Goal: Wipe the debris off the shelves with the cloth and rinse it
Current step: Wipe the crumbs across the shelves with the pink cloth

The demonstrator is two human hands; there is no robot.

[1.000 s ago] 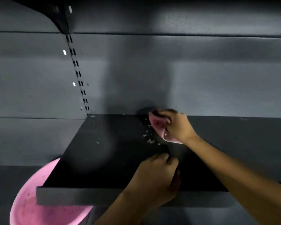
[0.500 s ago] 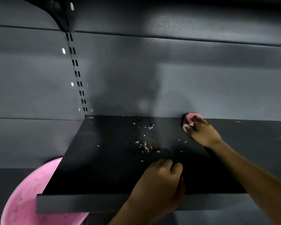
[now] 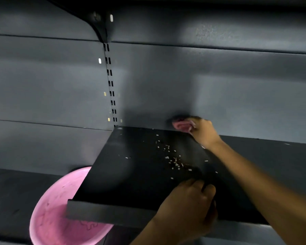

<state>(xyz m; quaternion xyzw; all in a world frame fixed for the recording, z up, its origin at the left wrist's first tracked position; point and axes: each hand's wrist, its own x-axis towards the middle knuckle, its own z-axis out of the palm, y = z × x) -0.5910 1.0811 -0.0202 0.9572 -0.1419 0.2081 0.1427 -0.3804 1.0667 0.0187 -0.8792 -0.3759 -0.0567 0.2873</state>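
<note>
A pink basin (image 3: 60,218) waits below the shelf (image 3: 131,183), likely for rinsing. Debris (image 3: 173,160) lies mid-shelf. The left hand (image 3: 187,206) curls empty on the shelf's front edge, probably bracing. At the shelf's back edge, the right hand (image 3: 203,131) clutches the cloth (image 3: 180,125).

the scene is dim, with a cold grey tone. soft patches of light lie on the back panel (image 3: 219,82), brightest at upper right, and a broad dark shadow stands in the middle of it, above the shelf (image 3: 131,174). the shelf top is almost black, so only the pale debris (image 3: 173,160) shows on it. the pink basin (image 3: 57,218) is the one vivid colour. the right hand (image 3: 203,131) and the cloth (image 3: 181,125) are blurred. straight panel lines bend near the edges.
</note>
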